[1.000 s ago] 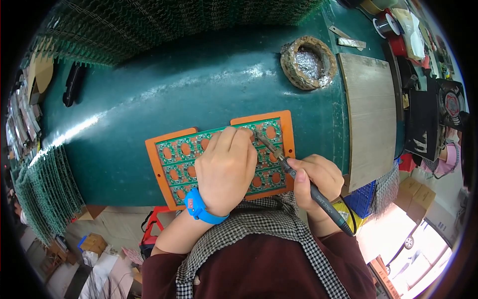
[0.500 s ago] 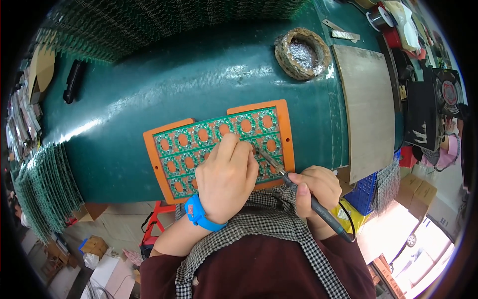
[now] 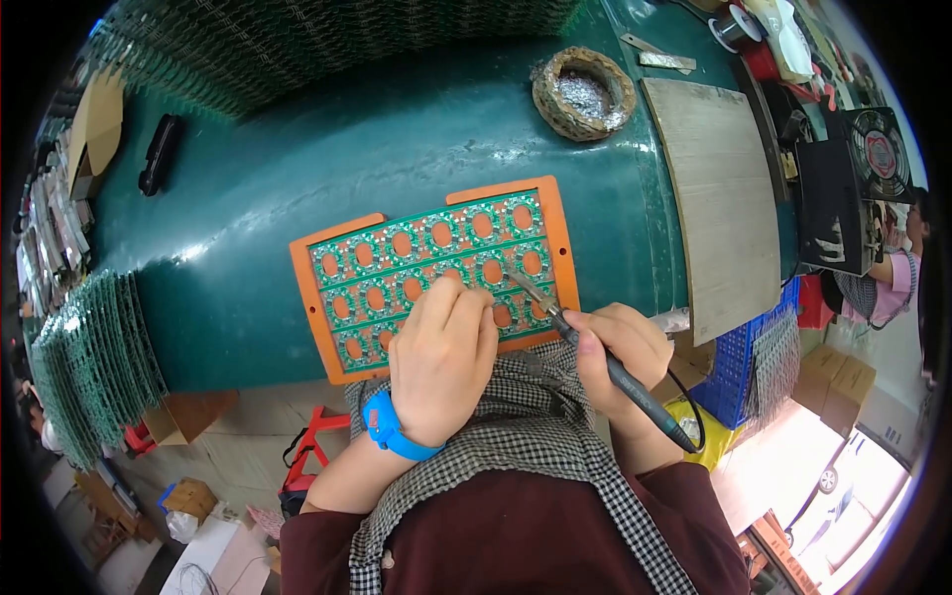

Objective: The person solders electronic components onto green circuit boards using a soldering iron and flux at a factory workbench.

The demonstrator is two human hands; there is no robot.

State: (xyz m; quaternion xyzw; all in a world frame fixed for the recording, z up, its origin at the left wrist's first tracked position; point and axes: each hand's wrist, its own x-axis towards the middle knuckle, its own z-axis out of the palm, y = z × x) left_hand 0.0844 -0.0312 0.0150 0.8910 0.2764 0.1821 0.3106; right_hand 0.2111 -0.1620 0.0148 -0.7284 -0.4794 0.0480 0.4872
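Observation:
A green circuit board panel [image 3: 441, 235] with rows of oval cutouts lies in an orange frame [image 3: 562, 228] on the bench. My right hand [image 3: 623, 347] grips a soldering iron [image 3: 650, 405], its metal tip pointing to the middle row near the panel's right end. I cannot tell whether the tip touches the board. Over the panel's lower middle, my left hand [image 3: 441, 342] has its fingers bent and drawn together. Whatever those fingertips hold is hidden beneath them. A blue wristband [image 3: 394, 426] circles my left wrist.
A round, rough-walled bowl [image 3: 540, 94] with silvery contents stands beyond the frame. To the right are a flat grey board [image 3: 716, 198], a solder wire spool [image 3: 734, 30] and a fan [image 3: 878, 154]. Stacked green panels [image 3: 94, 367] stand left; a black object [image 3: 159, 154] lies nearby.
My left hand has shifted slightly toward me over the panel, uncovering cutouts in the middle row. The soldering iron stays near the same part of the panel. The whole view has shifted a little.

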